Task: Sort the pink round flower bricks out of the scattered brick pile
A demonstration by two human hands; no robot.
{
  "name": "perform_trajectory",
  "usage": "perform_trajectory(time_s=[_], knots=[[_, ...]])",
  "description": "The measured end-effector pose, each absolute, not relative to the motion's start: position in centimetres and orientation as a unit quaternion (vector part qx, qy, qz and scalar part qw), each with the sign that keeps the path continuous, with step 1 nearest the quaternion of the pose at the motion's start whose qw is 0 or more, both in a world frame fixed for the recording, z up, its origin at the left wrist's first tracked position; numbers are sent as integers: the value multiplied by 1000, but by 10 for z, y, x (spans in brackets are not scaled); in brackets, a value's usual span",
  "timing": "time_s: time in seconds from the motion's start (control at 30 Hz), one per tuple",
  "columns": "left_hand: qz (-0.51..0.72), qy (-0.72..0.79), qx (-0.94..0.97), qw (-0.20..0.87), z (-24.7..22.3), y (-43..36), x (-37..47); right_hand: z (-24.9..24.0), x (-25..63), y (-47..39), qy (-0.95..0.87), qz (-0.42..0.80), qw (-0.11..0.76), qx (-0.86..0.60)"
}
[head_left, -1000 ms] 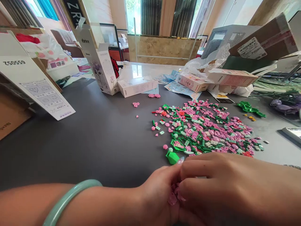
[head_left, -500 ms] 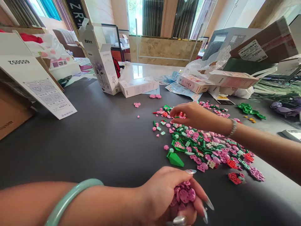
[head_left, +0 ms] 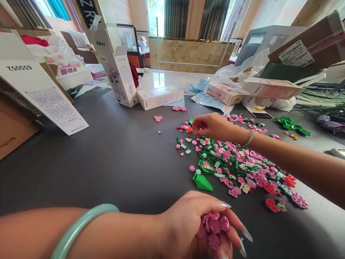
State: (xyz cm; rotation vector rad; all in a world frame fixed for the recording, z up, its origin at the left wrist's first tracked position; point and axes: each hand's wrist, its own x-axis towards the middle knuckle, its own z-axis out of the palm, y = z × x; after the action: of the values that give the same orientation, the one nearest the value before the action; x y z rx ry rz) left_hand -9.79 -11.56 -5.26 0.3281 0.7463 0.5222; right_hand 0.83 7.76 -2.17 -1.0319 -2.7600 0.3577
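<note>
Low at the front, my left hand point(head_left: 194, 223) is cupped around a handful of pink toy-brick pieces point(head_left: 215, 226), round with small holes. My right hand point(head_left: 208, 126) hovers at the far left part of a spread pile of loose toy bricks point(head_left: 229, 162), its fingers curled together. Whatever its fingertips hold, if anything, is hidden. Just left of those fingertips lies a red piece point(head_left: 189, 130) among small pink ones. The pile mixes pink, dark green, pale green and white pieces. A bright green piece point(head_left: 202, 182) and a red rose piece point(head_left: 272, 205) lie at its near edge.
Left stands an open cardboard box with a white flap point(head_left: 45, 90). Behind are an upright flower-print box point(head_left: 115, 72) and a white box on its side point(head_left: 160, 97). Opened boxes and plastic wrap point(head_left: 250, 68) crowd the back right, near green leaf pieces point(head_left: 292, 125).
My right hand has shifted slightly left and its fingers have drawn closer together. My left hand keeps the pink pieces, tilted a little more open to view. The camera view has moved slightly.
</note>
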Motion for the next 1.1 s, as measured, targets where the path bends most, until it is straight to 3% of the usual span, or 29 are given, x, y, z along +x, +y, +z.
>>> perform_trajectory(time_s=[0.2,0.5,0.73,1.1], knots=[[242,353,152,891,-55,-115,-98,-12,15,60,-920,153,132,-335],[256,313,155,902,-59,-117,-98,-12,9,45,-939,145,72,-304],[260,304,157,903,-63,-118,-98,-16,-2,42,-946,65,15,-318],[242,328,158,899,-58,-116,-98,-21,-8,45,-961,40,13,-274]])
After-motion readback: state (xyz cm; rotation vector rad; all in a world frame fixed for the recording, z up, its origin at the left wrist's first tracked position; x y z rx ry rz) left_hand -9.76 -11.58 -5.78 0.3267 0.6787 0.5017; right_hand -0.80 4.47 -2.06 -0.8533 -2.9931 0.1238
